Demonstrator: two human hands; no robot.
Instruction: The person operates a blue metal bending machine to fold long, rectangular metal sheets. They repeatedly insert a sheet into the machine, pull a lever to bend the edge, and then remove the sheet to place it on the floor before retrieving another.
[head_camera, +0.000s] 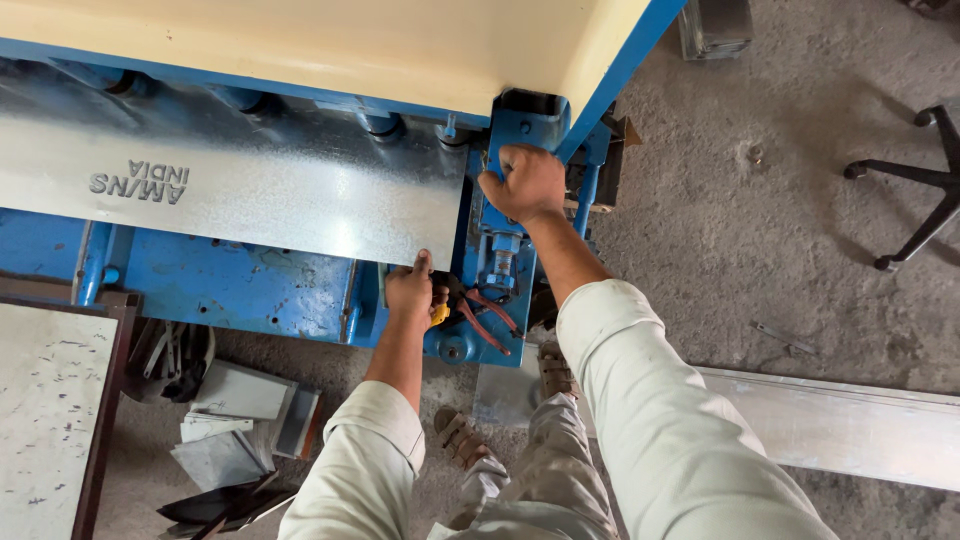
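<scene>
We look down on a big blue sheet-metal machine (240, 285) with a cream top cover (330, 45), filling the upper left of the view. A wide galvanised steel sheet (250, 190) lies across its bed, its right edge ending just short of the blue end bracket (515, 130). On the concrete floor (760, 230) at the lower right, a long metal strip (850, 425) runs out past our right sleeve, and off to the far right stand the black legs of a chair base (925, 190). Lower left, a pile of offcut metal pieces (235, 430) sits beside a speckled board (50, 420).

Now the hands. Our right hand (525, 182) is up on the blue bracket, fingers curled tight around its edge in a closed grip. Our left hand (410, 290) sits lower, thumb pressed up against the bottom right corner of the steel sheet, the fingers folded in below; whether they clasp something we cannot tell. Just right of that hand, touching it, red-handled pliers (485, 318) rest against the machine, with a small yellow piece (440, 315) showing at the knuckles.
</scene>
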